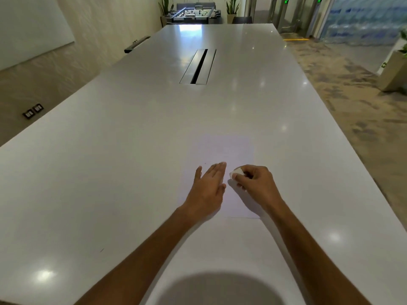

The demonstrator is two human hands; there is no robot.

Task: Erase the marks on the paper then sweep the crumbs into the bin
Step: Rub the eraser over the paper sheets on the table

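Nearby, the long white surface carries paper by its near edge; left hand presses flat, fingers together, right hand pinches an eraser.

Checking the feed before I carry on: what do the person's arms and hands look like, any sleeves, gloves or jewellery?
Both forearms are bare, with no sleeve in view. The left hand and right hand wear no gloves; no rings, watch or wristband show. No markings or cables appear on either arm.
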